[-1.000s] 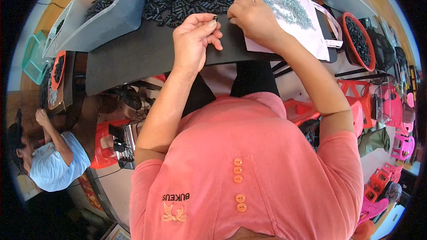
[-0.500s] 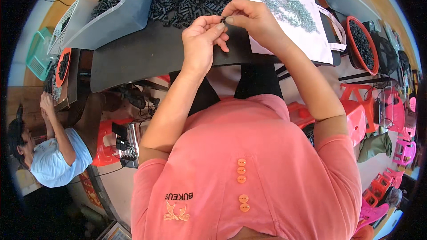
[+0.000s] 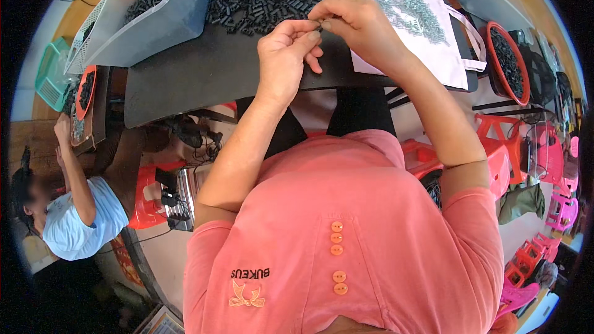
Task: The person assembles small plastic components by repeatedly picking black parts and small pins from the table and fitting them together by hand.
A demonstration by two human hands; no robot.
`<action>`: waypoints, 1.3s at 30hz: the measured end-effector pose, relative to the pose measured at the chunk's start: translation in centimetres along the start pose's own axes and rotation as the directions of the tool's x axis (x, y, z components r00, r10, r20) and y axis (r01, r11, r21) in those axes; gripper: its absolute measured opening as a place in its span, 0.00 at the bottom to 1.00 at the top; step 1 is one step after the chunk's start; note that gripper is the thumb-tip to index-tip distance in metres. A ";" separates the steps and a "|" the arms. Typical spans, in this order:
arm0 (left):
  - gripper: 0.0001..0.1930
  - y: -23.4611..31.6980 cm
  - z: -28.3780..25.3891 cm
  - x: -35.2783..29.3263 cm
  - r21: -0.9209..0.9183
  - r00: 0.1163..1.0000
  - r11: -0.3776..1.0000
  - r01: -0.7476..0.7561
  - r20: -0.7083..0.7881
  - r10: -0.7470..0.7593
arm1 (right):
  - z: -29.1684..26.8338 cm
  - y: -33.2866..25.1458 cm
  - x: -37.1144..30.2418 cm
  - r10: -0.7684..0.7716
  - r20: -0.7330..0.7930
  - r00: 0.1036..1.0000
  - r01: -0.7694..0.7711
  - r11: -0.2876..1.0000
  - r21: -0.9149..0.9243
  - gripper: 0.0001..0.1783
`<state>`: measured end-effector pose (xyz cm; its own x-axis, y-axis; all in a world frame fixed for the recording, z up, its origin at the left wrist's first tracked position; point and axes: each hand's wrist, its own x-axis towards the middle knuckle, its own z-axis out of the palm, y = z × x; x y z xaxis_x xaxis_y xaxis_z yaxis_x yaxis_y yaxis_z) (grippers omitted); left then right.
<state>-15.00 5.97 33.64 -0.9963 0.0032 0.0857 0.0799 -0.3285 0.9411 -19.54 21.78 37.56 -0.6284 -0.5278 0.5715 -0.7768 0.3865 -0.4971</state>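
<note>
Both hands meet above the near edge of the dark flat tabletop (image 3: 204,74). Left hand (image 3: 286,55) and right hand (image 3: 359,25) pinch 1 small dark part (image 3: 319,25) between thumb and forefinger tips; the part is held at the point where the 2 hands touch, too small to tell its shape. Grip on both sides is narrow, closed on that part.

Just beyond the hands: a loose heap of small black cylindrical pieces (image 3: 266,0) spread on the tabletop. Left of the heap, a grey plastic bin (image 3: 154,25) tilted, with more black pieces in it.

Under the right hand, a white sheet (image 3: 427,43) with a scatter of small grey metal pieces (image 3: 408,9) on it.

Far right, a round red-rimmed tray (image 3: 508,62) of black pieces.

Lower left, another person in a light blue shirt (image 3: 80,216) sits at a separate bench.
</note>
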 end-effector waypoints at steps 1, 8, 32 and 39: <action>0.07 0.0 0.1 0.0 -0.012 1.000 1.000 -0.013 -0.003 0.013 | 0.1 0.0 0.0 0.001 0.002 1.000 -0.001 1.000 0.002 0.07; 0.07 -0.1 0.0 0.0 0.036 1.000 0.999 0.008 0.003 -0.008 | 0.6 -0.1 -0.3 -0.036 -0.120 0.992 0.047 0.995 0.093 0.07; 0.05 -0.2 0.4 -0.2 0.049 0.998 0.999 -0.021 -0.058 0.024 | 1.6 -0.4 -0.8 0.135 -0.187 0.973 -0.107 0.983 0.152 0.07; 0.05 -0.2 0.3 -0.4 0.058 0.998 0.998 -0.038 -0.047 0.041 | 1.3 -1.0 -0.7 0.108 -0.166 0.980 -0.088 0.988 0.124 0.08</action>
<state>-14.61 6.29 33.53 -0.9925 -0.0548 0.1089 0.1198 -0.2727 0.9546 -18.25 20.74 36.85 -0.7066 -0.3503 0.6149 -0.7075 0.3343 -0.6226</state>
